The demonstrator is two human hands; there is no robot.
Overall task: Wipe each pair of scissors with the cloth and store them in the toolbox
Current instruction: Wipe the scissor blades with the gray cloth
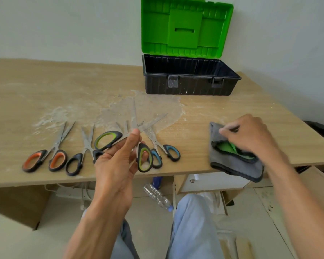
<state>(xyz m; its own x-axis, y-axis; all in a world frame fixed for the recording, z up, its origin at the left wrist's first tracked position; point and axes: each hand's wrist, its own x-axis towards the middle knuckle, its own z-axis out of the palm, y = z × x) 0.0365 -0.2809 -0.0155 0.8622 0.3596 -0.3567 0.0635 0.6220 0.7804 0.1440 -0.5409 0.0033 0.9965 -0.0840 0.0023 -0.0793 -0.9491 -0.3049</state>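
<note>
My left hand point(118, 161) holds up the green-handled scissors point(108, 140) near their pivot, blades spread apart and pointing away from me. On the table beneath lie the orange-handled scissors point(45, 157), the black-handled scissors point(79, 159) and the blue-handled scissors point(166, 150), side by side near the front edge. My right hand point(251, 135) rests on the folded grey cloth point(234, 161) with green lining, fingers pinching its top layer at the table's front right. The toolbox point(191, 85) stands open at the back, its black base looking empty and its green lid upright.
The wooden table point(45, 90) has a dusty, whitish smear across its middle. The wall is right behind the toolbox. Under the table are a plastic bottle point(157, 197), a drawer unit point(211, 182) and my knees in light blue trousers.
</note>
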